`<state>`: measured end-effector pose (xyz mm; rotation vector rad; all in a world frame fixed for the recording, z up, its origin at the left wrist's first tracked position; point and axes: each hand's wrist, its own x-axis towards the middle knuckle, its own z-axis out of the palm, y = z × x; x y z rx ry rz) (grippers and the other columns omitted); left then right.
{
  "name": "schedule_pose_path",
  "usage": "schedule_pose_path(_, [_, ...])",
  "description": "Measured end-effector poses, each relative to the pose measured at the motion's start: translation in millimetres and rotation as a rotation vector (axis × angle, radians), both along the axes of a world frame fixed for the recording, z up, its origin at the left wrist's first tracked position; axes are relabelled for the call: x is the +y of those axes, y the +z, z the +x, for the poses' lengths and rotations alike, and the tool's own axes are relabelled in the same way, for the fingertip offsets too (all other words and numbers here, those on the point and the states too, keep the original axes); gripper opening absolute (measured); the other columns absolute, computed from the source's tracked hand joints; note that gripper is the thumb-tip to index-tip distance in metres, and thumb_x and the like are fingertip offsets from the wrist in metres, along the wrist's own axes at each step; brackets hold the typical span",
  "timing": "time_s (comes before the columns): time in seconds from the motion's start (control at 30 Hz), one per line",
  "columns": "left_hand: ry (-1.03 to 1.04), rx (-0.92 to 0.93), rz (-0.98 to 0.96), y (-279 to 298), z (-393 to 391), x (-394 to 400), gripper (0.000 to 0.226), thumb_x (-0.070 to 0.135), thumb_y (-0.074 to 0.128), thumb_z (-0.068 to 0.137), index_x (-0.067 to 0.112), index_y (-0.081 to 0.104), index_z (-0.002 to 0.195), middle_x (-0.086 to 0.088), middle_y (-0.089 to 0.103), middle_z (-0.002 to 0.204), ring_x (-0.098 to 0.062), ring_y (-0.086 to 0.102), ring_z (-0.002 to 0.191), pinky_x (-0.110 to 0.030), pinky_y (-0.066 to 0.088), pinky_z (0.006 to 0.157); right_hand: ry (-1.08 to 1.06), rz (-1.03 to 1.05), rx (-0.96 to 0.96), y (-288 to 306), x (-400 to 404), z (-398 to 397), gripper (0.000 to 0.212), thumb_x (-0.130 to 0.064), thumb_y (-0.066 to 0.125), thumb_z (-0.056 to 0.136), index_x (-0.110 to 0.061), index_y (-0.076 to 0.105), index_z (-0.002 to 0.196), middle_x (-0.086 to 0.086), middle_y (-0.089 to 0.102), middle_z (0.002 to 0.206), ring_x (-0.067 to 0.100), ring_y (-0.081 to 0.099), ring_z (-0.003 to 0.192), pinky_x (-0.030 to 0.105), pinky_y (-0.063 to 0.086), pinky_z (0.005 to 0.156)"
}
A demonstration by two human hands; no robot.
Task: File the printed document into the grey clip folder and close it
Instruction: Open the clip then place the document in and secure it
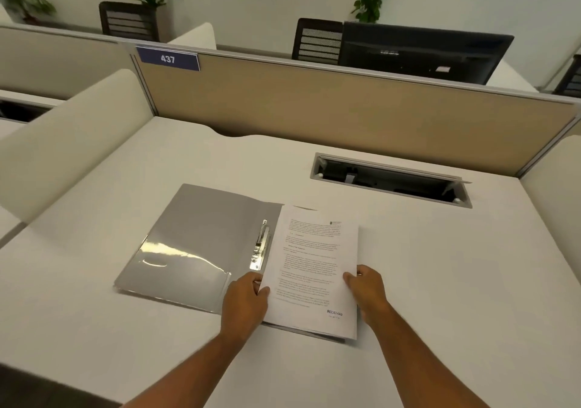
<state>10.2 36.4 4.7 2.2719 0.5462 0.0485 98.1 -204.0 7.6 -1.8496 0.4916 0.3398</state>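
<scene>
A grey folder [195,241] lies open on the white desk [440,266], its metal clip [261,245] running along the spine. The printed document [314,269] rests on the folder's right half, just beside the clip, covering most of that side. The left hand [246,302] pinches the paper's lower left edge, thumb on top. The right hand [367,291] grips the right edge the same way. The two hands are apart, one on each side of the pages. A "RECEIVED" stamp shows near the bottom corner.
</scene>
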Motion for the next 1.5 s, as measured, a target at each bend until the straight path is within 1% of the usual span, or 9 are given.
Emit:
schedule_pose_path(0.17, [0.015, -0.024, 0.034, -3.4, 0.1, 5.9, 0.01, 0.029, 0.069, 0.089, 0.023, 0.065, 0.097, 0.009, 0.067, 0.086, -0.012, 0.064, 0.075, -0.025, 0.056, 0.078, 0.02, -0.044, 0.003, -2.4, 9.5, 3.2, 0.007, -0.017, 0.06, 0.093, -0.017, 0.064, 0.088, -0.003, 0.072, 0.09, 0.021, 0.071, 0.079, 0.035, 0.059, 0.066])
schedule_pose_path(0.37, [0.025, -0.028, 0.01, -8.2, 0.6, 9.4, 0.017, 0.027, 0.069, 0.089, 0.021, 0.063, 0.103, 0.004, 0.066, 0.098, -0.017, 0.063, 0.088, -0.031, 0.056, 0.086, 0.031, -0.08, -0.003, -3.4, 17.7, 4.3, 0.005, -0.021, 0.06, 0.094, -0.021, 0.062, 0.09, -0.005, 0.071, 0.092, 0.02, 0.071, 0.078, 0.032, 0.058, 0.062])
schedule_pose_path(0.67, [0.038, -0.03, -0.019, -13.1, -0.2, 13.6, 0.025, 0.025, 0.069, 0.089, 0.02, 0.059, 0.111, 0.003, 0.057, 0.106, -0.015, 0.058, 0.095, -0.031, 0.053, 0.087, 0.053, -0.114, -0.01, -5.7, 23.8, 5.5, 0.006, -0.024, 0.06, 0.094, -0.021, 0.063, 0.097, -0.005, 0.071, 0.096, 0.02, 0.071, 0.08, 0.039, 0.061, 0.072])
schedule_pose_path(0.97, [0.024, -0.052, -0.031, -16.9, -0.9, 17.6, 0.032, 0.021, 0.067, 0.091, 0.017, 0.059, 0.122, 0.003, 0.051, 0.107, -0.014, 0.058, 0.096, -0.028, 0.053, 0.087, 0.049, -0.153, -0.023, -5.8, 30.3, 3.8, 0.008, -0.025, 0.058, 0.095, -0.02, 0.063, 0.098, -0.003, 0.07, 0.1, 0.021, 0.07, 0.081, 0.04, 0.061, 0.075])
schedule_pose_path(1.03, [0.008, -0.058, -0.037, -15.4, -2.1, 19.5, 0.027, 0.019, 0.064, 0.093, 0.017, 0.06, 0.119, 0.003, 0.052, 0.108, -0.014, 0.058, 0.096, -0.03, 0.054, 0.09, 0.038, -0.163, -0.017, -4.7, 31.6, 3.9, 0.009, -0.025, 0.057, 0.095, -0.019, 0.062, 0.098, -0.002, 0.07, 0.1, 0.022, 0.07, 0.081, 0.039, 0.06, 0.074])
schedule_pose_path(1.13, [-0.04, -0.095, -0.042, -12.8, -5.8, 25.4, 0.012, 0.011, 0.058, 0.095, 0.022, 0.059, 0.1, 0.002, 0.055, 0.098, -0.014, 0.059, 0.087, -0.028, 0.056, 0.085, 0.01, -0.167, -0.009, -2.8, 32.8, 3.8, 0.008, -0.024, 0.057, 0.095, -0.018, 0.062, 0.092, 0.0, 0.07, 0.097, 0.021, 0.069, 0.078, 0.034, 0.058, 0.067])
schedule_pose_path(1.2, [-0.072, -0.114, -0.049, -11.8, -9.2, 29.3, 0.021, 0.007, 0.054, 0.096, 0.028, 0.054, 0.094, 0.003, 0.054, 0.092, -0.013, 0.058, 0.085, -0.023, 0.054, 0.081, -0.015, -0.159, -0.002, -1.6, 33.9, 3.3, 0.009, -0.023, 0.057, 0.094, -0.018, 0.061, 0.089, 0.0, 0.07, 0.095, 0.021, 0.069, 0.077, 0.03, 0.055, 0.06])
schedule_pose_path(1.33, [-0.095, -0.102, -0.089, -10.7, -15.5, 32.6, 0.023, 0.007, 0.055, 0.096, 0.024, 0.058, 0.112, 0.005, 0.054, 0.098, -0.014, 0.059, 0.089, -0.019, 0.051, 0.084, -0.021, -0.171, -0.007, 0.2, 36.1, 3.0, 0.009, -0.024, 0.057, 0.095, -0.016, 0.061, 0.093, 0.002, 0.07, 0.099, 0.02, 0.068, 0.076, 0.029, 0.053, 0.06])
schedule_pose_path(1.5, [-0.104, -0.088, -0.119, -8.6, -18.7, 31.5, 0.028, 0.011, 0.058, 0.095, 0.027, 0.055, 0.117, 0.007, 0.052, 0.103, -0.014, 0.06, 0.093, -0.029, 0.057, 0.09, 0.097, -0.299, -0.056, 4.5, 36.6, 0.9, 0.022, -0.034, 0.06, 0.094, -0.015, 0.06, 0.106, 0.005, 0.068, 0.111, 0.023, 0.068, 0.084, 0.036, 0.058, 0.074])
